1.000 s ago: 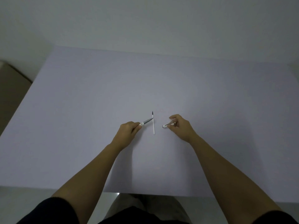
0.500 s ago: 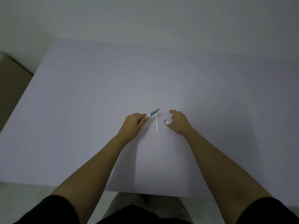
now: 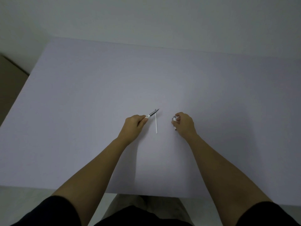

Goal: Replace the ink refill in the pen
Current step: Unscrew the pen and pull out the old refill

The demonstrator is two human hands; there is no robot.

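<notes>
**Head view: pen apart, refill lying between the hands**

Head view showed the left hand (image 3: 132,126), its grip closed on the pen's front section (image 3: 152,113), tip pointing toward 2 o'clock. The white refill (image 3: 156,123) lay on the table (image 3: 81,95), just right of that hand. At 3 o'clock from the refill, the right hand (image 3: 184,125) pinched a small pen part (image 3: 174,119). Probably best to free the right hand, pick up the refill, then feed it straight into the section.

Two pen pieces (image 3: 152,113) (held), one refill (image 3: 156,123)
</notes>
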